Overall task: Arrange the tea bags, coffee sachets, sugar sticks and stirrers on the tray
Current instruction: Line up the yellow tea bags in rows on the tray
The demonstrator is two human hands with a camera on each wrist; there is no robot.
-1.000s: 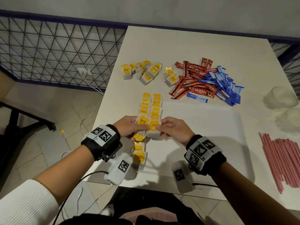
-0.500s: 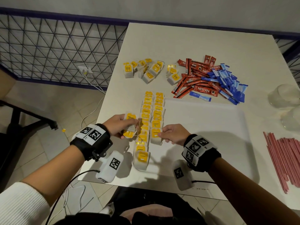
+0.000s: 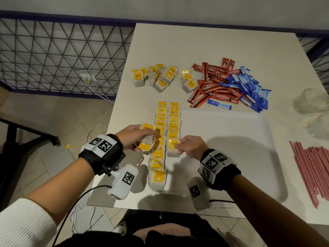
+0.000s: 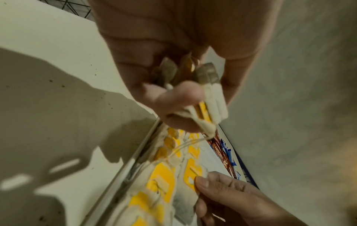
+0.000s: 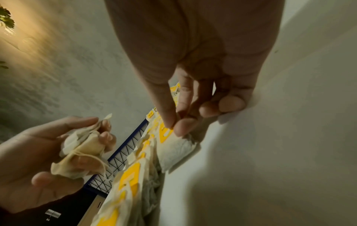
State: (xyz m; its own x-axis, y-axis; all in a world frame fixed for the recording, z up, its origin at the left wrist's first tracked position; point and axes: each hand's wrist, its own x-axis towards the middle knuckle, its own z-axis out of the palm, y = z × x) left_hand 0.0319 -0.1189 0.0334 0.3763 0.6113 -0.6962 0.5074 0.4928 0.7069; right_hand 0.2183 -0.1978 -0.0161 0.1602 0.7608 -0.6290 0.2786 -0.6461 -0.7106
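Two rows of yellow-tagged tea bags [image 3: 167, 129] lie along the left side of the white tray [image 3: 231, 148]. My left hand [image 3: 135, 138] holds a small bunch of tea bags [image 3: 146, 138] just left of the rows; these held bags [image 4: 210, 97] show bunched in its fingers. My right hand [image 3: 188, 147] pinches the nearest tea bag of the right row [image 3: 172, 148] with thumb and forefinger, seen on that bag [image 5: 173, 142] in the right wrist view. Loose tea bags [image 3: 158, 75], red coffee sachets [image 3: 217, 82] and blue sugar sticks [image 3: 251, 88] lie beyond the tray. Pink stirrers [image 3: 313, 168] lie at the right.
Two clear plastic cups [image 3: 309, 100] stand at the table's right edge. The table's left edge [image 3: 114, 111] runs close to my left hand, with floor, a cable and a metal grid fence beyond.
My left hand has drawn away to the left with its bunch of tea bags. My right hand has set one bag at the near end of the right row and stays on it.
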